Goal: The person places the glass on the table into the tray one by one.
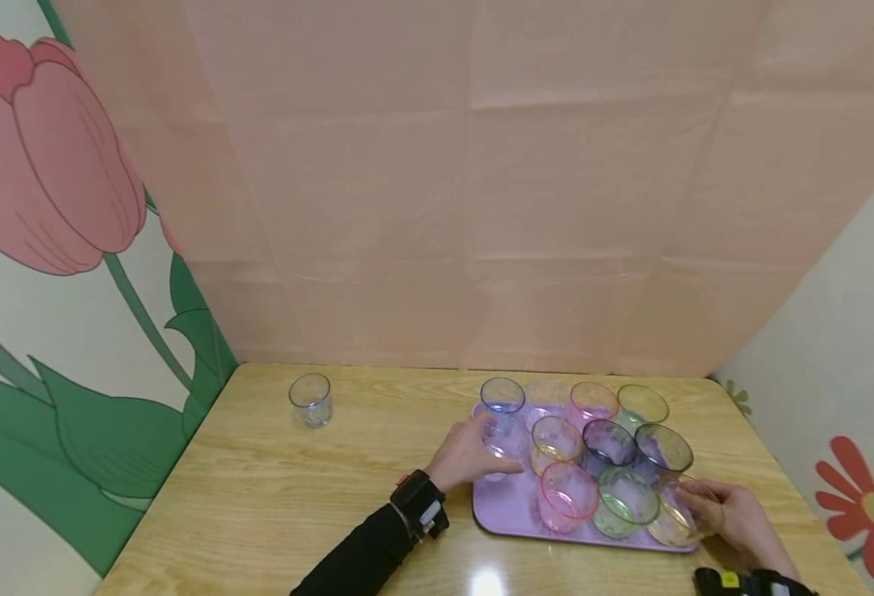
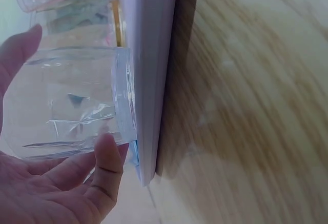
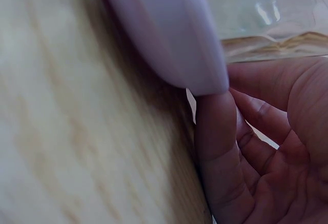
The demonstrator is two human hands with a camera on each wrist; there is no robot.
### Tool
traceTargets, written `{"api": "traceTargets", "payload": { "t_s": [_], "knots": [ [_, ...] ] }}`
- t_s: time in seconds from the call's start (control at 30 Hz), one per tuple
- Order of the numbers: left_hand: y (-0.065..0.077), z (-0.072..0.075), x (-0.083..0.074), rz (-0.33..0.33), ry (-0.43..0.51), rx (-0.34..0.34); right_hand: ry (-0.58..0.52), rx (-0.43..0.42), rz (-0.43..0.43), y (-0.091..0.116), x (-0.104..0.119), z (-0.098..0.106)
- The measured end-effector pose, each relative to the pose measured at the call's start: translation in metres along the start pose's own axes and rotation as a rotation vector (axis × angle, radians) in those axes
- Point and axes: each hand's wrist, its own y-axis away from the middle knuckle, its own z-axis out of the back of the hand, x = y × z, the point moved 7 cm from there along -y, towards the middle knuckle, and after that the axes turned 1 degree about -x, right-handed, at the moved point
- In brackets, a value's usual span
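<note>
My left hand curves round a clear glass at the left end of a lilac tray. Its fingers touch the lower part of that glass, and the thumb lies along the opposite side. The base of the glass is against the tray. At the tray's right front corner, my right hand touches a yellow-tinted glass. In the right wrist view its bent fingers meet the tray edge beside this glass; whether they grip either one is hidden.
Several tinted glasses crowd the tray, among them a pink one, a green one and a dark one. A lone glass stands at the back left of the wooden table. A pinkish sheet hangs behind.
</note>
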Motion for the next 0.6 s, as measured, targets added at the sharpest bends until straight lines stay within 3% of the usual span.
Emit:
{"api": "traceTargets", "payload": {
  "t_s": [0.6],
  "knots": [
    [0.0009,-0.0043,0.0002,-0.015,-0.074,0.000,-0.027,0.011,-0.014,0.0018,0.0027,-0.0015]
  ]
}}
